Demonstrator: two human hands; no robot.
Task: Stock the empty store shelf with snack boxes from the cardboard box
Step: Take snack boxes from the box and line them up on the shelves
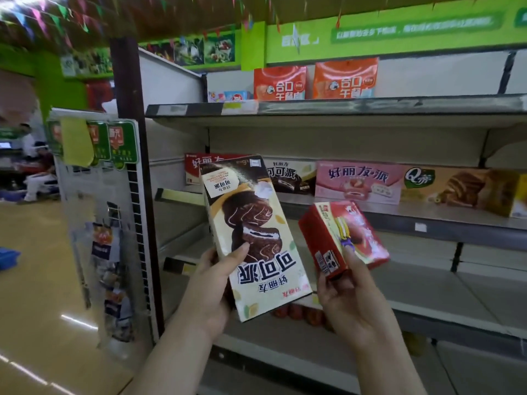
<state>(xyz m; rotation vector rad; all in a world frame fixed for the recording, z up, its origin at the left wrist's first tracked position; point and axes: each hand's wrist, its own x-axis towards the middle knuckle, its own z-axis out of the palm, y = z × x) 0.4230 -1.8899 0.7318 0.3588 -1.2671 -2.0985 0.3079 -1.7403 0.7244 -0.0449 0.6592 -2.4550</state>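
A dark post (128,166) stands at the left end of the shelving. Just left of it, a wire rack (99,223) carries green tags (122,146) and a yellow paper (76,142) near its top, with small hanging packets (114,280) lower down. Colored bunting (57,15) hangs from the ceiling. A green banner (399,29) with white lettering runs along the far wall, with photo posters (199,49) to its left. The tan floor (37,266) shines at the left, with a blue crate (8,256) at the left edge. Far left, a seated person (37,169) in white is blurred.
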